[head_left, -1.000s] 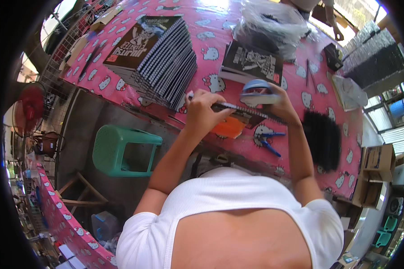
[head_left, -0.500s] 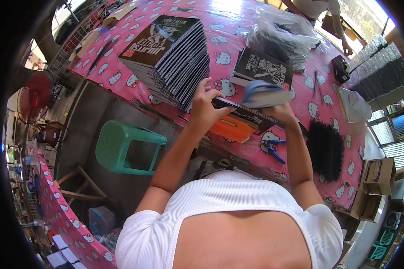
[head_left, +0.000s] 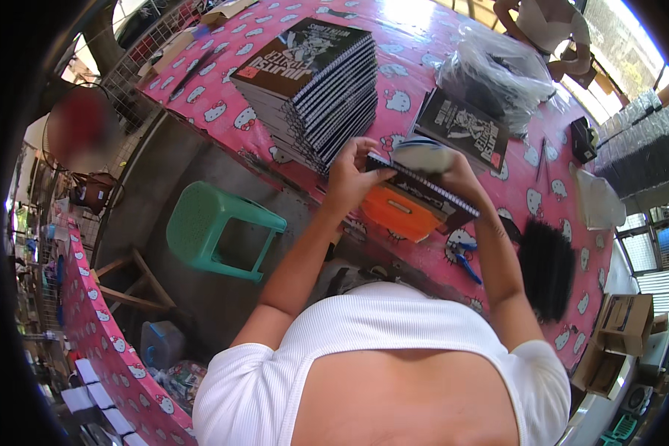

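Note:
Both hands hold a dark spiral-bound notebook (head_left: 435, 192) at the table's near edge, its coil facing up along the top. My left hand (head_left: 351, 177) grips its left end, with the thumb across the cover. At the other end my right hand (head_left: 459, 180) has its fingers behind the notebook, partly hidden. A curled blue-and-white piece (head_left: 421, 156) stands up behind the coil beside my right hand; whether it belongs to the notebook I cannot tell. Just below the notebook lies a flat orange piece (head_left: 398, 213). Blue-handled pliers (head_left: 465, 264) rest by my right forearm.
A tall stack of spiral notebooks (head_left: 312, 82) stands at left. More books (head_left: 464, 128) lie beyond my right hand, by a clear plastic bag (head_left: 494, 74). Black binding coils (head_left: 546, 267) are piled at right. A green stool (head_left: 201, 223) stands left. Another person (head_left: 550, 33) is at the far side.
The blue-and-white piece has shifted left and lower, closer to the coil. My hands keep hold of the notebook. The whole view has shifted slightly, moving the table's things rightward.

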`<state>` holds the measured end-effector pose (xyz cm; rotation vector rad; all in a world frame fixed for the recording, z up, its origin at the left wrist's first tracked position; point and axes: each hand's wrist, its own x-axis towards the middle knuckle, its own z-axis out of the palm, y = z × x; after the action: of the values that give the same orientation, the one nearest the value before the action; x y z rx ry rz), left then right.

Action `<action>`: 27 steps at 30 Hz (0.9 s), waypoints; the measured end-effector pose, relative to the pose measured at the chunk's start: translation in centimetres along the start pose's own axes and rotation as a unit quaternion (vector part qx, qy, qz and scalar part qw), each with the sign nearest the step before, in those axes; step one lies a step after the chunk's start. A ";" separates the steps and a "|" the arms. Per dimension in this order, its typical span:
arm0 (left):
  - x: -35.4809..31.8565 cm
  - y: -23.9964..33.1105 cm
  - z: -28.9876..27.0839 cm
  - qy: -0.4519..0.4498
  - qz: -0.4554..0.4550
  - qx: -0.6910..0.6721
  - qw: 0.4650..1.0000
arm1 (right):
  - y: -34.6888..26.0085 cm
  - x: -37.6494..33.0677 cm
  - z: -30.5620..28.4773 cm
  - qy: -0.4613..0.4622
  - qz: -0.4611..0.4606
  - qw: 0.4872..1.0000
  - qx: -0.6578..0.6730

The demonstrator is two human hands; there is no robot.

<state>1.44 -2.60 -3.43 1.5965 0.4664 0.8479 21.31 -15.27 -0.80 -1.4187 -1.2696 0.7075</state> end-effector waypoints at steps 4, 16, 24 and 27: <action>0.1 0.9 -0.6 0.017 -0.023 -0.141 0.990 | -0.7 1.8 -0.6 -0.056 0.024 0.998 0.024; -0.3 1.0 -1.4 0.009 -0.076 -0.140 0.987 | 5.6 -1.5 -2.6 0.000 0.062 0.973 -0.221; 3.3 2.9 -0.7 -0.154 0.064 -0.193 0.967 | 4.4 -10.7 -0.2 0.205 0.056 0.856 -0.470; 2.5 12.3 -0.4 -0.082 0.217 -0.107 0.967 | 2.7 -14.5 -0.9 0.230 0.058 0.859 -0.453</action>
<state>0.85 -3.11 9.09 1.5724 -0.1000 1.0433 19.19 -28.93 -6.15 -2.2625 -1.1605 -0.2474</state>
